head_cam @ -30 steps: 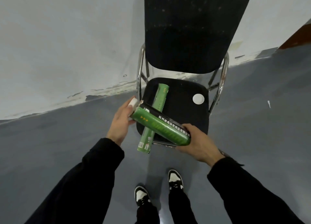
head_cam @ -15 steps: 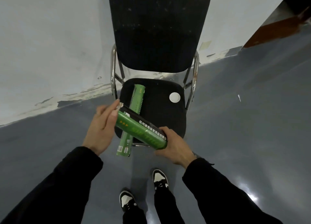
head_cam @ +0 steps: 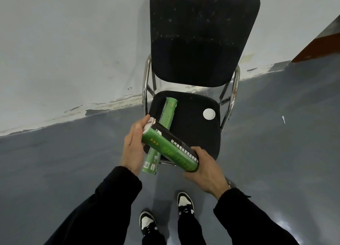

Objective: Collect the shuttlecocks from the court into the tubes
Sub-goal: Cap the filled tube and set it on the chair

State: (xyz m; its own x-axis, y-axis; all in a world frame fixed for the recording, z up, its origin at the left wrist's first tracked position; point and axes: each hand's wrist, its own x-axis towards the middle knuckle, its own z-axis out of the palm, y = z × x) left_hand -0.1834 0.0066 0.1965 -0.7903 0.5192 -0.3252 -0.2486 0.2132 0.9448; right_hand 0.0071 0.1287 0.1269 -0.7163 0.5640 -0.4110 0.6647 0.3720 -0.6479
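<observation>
From the head camera, looking down, a green shuttlecock tube (head_cam: 170, 147) is held slantwise above the front edge of a black chair (head_cam: 195, 132), its white-capped end up and to the left, its other end low and to the right. The right hand (head_cam: 206, 173) wraps its fingers round the tube's lower end. The left hand (head_cam: 134, 147) lies along the upper end with fingers nearly straight, its fingertips touching the white cap (head_cam: 149, 124) there. A second green tube (head_cam: 161, 134) lies on the chair seat beneath the held one, its near end jutting past the seat's front edge. A white lid (head_cam: 209, 114) lies flat on the right side of the seat, apart from both tubes. The chair stands on a grey floor (head_cam: 276, 152) against a pale wall (head_cam: 73, 42). Two black-and-white shoes (head_cam: 184, 204) show below.
</observation>
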